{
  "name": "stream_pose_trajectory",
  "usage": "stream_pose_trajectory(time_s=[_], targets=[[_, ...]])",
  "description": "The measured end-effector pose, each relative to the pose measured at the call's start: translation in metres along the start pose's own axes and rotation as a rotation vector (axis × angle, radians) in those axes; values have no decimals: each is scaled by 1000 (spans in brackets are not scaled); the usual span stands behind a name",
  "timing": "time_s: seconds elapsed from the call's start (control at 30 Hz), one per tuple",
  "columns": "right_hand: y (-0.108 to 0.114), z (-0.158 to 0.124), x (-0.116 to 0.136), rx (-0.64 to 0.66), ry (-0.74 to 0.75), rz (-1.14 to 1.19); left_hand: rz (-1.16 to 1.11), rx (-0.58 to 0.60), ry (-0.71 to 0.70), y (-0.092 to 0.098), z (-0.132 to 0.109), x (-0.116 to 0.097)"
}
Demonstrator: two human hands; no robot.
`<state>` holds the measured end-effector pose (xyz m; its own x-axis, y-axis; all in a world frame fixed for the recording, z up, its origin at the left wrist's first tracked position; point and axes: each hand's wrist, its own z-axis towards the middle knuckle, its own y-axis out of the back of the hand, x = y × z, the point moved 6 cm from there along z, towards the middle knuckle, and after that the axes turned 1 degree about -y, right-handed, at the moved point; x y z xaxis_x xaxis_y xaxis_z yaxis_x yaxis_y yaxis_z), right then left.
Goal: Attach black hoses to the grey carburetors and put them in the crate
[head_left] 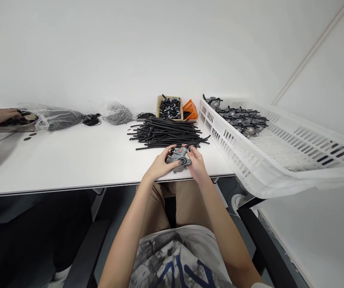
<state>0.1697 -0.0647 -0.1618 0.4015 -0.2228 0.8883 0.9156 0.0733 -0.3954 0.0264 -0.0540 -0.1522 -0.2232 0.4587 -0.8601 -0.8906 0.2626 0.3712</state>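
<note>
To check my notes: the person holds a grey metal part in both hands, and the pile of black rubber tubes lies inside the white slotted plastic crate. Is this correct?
No. In the head view, the pile of black rubber tubes lies on the white table, left of the white slotted crate, not inside it. The left hand and right hand hold the grey metal part.

A grey die-cast metal valve body (175, 155), held tilted, shows a round black rubber seal (183, 161).

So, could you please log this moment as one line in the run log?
Left hand | right hand | both hold metal valve | black tubes behind
</note>
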Motion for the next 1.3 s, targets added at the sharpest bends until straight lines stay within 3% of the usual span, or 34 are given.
stream_pose_trajectory(time_s=[1.3], targets=[[2,-2,2,-24,-18,90,-10,10,-15,-1,0,-3]])
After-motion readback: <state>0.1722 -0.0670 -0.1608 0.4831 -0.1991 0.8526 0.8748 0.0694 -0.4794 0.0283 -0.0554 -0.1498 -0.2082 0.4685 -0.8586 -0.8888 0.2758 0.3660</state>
